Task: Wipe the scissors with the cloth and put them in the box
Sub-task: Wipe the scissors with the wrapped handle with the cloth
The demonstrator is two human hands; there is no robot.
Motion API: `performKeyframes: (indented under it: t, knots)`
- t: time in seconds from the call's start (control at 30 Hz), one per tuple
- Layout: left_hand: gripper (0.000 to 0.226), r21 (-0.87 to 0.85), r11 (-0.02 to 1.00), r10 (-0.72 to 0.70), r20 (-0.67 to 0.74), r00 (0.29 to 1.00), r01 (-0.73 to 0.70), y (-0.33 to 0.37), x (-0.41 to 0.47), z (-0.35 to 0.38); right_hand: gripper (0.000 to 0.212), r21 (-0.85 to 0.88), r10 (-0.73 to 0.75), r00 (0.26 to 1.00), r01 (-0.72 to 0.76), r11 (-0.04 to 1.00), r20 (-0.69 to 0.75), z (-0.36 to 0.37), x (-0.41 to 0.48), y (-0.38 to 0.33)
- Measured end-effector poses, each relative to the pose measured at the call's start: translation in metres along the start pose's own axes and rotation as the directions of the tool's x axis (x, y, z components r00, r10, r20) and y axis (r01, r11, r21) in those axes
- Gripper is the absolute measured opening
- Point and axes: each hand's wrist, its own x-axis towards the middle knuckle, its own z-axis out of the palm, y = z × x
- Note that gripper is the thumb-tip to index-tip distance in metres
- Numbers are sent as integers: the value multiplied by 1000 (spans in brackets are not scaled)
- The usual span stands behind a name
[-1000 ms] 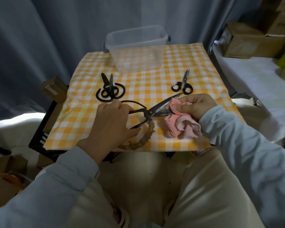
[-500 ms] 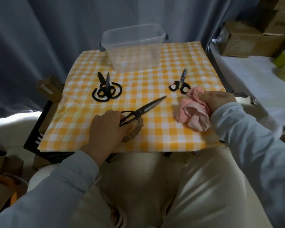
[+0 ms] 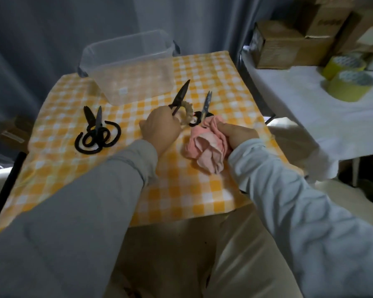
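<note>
Forward since the earlier frame, the left hand [image 3: 159, 131] gripped the scissors [image 3: 179, 97], blades closed, tips just short of the box [image 3: 127, 82]. Right hand [image 3: 239, 134] clutched the cloth [image 3: 202, 147].

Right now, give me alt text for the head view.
A person's left hand holds long scissors, tips toward a clear plastic box on a yellow checked tablecloth; the right hand grips a pink cloth. Black scissors and small scissors lie nearby.
</note>
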Motion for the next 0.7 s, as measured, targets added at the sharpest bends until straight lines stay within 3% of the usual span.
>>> performKeyframes:
  t: [0.07, 0.23, 0.3, 0.4, 0.47, 0.57, 0.7]
  knots:
    - [12, 59, 998, 32, -23, 999, -30, 5, 9, 7, 50, 5, 14, 1000, -14, 1000, 24, 1, 6, 2]
    - [18, 128, 988, 91, -22, 996, -88, 6, 19, 18, 26, -14, 28, 1000, -28, 1000, -4, 10, 4, -3]
    - [20, 87, 988, 130, -23, 991, -127, 3, 18, 17, 18, -43, 13, 1000, -12, 999, 12, 17, 4, -3]
    - [27, -17, 984, 178, -46, 983, -179, -7, 8, 6, 29, -100, 19, 1000, -20, 995, -8, 30, -5, -3]
    - [26, -59, 981, 181, -73, 981, -186, -19, 1, -4, 28, -90, 21, 1000, -21, 996, -1, 36, -12, -1]
    - [22, -68, 983, 163, -101, 982, -170, -42, -17, -23, 11, -87, 33, 989, -21, 996, 142, 47, -23, 4]
    - [35, -67, 995, 69, -130, 989, -78, -77, -45, -45, 23, -214, -24, 994, 46, 976, 107, 70, -32, 13]
